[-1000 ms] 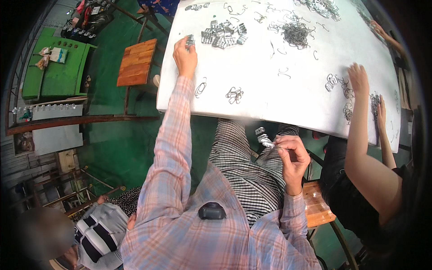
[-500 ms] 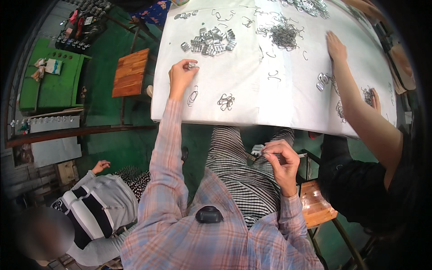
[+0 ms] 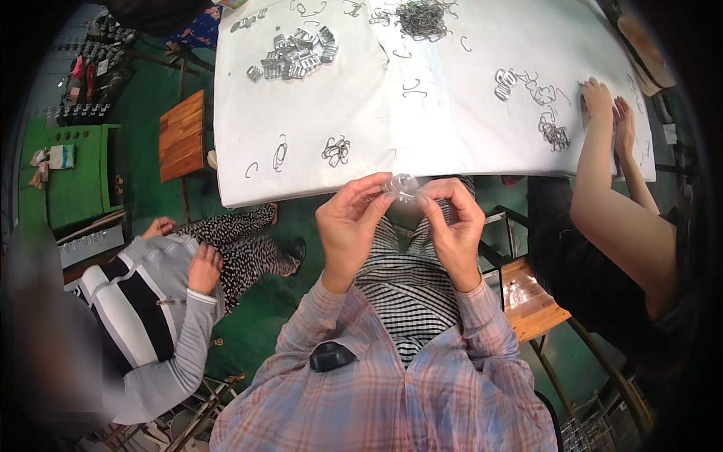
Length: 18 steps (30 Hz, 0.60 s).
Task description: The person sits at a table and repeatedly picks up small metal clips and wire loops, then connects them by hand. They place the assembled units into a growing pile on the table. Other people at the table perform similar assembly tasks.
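Metal clip [image 3: 401,185] — small and silvery — sits pinched between the fingertips of both hands, just below the near edge of the white table [image 3: 361,113]. Left hand [image 3: 348,222] and right hand [image 3: 452,222] both close on it. More clips [image 3: 337,150] lie on the table just above — another person's hands [image 3: 606,109] rest at its right edge.

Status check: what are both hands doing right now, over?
Left hand and right hand together, fingers pinching one small metal clip. Held above lap, near white table edge. Nothing in the way.
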Motion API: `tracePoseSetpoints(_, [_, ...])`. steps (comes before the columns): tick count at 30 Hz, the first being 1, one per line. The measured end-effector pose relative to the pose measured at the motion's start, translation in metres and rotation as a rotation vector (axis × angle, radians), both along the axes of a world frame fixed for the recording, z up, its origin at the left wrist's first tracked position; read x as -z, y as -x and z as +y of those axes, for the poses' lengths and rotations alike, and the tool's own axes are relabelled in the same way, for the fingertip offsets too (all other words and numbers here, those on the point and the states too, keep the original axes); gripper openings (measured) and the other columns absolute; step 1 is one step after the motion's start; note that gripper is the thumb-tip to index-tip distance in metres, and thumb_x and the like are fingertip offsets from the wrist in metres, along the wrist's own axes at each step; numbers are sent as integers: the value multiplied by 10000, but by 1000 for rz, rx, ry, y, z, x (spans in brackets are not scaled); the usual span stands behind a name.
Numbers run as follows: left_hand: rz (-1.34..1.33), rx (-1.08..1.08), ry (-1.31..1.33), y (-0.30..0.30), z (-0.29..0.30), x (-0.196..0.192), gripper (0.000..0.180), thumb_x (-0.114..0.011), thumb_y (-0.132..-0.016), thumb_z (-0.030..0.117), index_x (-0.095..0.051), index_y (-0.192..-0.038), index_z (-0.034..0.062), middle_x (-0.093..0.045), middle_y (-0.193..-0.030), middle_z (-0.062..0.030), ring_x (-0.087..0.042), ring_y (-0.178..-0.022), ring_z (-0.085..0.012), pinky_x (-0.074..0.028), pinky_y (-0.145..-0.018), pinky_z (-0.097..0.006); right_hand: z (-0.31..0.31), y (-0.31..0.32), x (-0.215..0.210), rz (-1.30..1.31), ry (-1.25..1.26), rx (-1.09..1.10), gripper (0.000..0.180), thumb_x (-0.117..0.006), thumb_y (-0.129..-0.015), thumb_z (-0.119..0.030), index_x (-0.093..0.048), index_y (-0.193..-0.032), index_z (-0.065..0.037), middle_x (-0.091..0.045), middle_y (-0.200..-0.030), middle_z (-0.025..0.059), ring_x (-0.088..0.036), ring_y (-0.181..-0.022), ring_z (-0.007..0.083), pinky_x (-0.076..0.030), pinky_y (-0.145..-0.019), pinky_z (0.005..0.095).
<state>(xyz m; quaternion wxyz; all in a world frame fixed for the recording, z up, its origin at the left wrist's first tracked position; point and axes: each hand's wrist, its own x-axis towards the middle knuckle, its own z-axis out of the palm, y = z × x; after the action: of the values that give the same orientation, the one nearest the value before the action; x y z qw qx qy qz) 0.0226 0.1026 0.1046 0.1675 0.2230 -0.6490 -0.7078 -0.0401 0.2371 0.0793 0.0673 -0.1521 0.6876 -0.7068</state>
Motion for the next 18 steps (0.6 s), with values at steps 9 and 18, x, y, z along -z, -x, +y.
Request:
tracePoseSetpoints(9, [111, -39, 104, 9, 6, 6, 191, -631, -852, -96, -648, -1040, -69, -692, -1011, -125, -666, -918, -150, -544, -830, -249, -5, 13, -2, 45, -93, -65, 37, -673, -816, -4, -640, -815, 12, -650, -788, 76, -610, -704, 160, -470, -643, 276])
tracePoseSetpoints(18, [165, 149, 250, -21, 3, 5, 191, -596, -830, -171, -617, -993, -75, -684, -1003, -193, -668, -984, -247, -558, -881, -333, 22, 65, 5, -51, -36, -183, 119, -610, -894, -68, -687, -912, 20, -679, -853, 73, -612, -814, 122, -480, -765, 260])
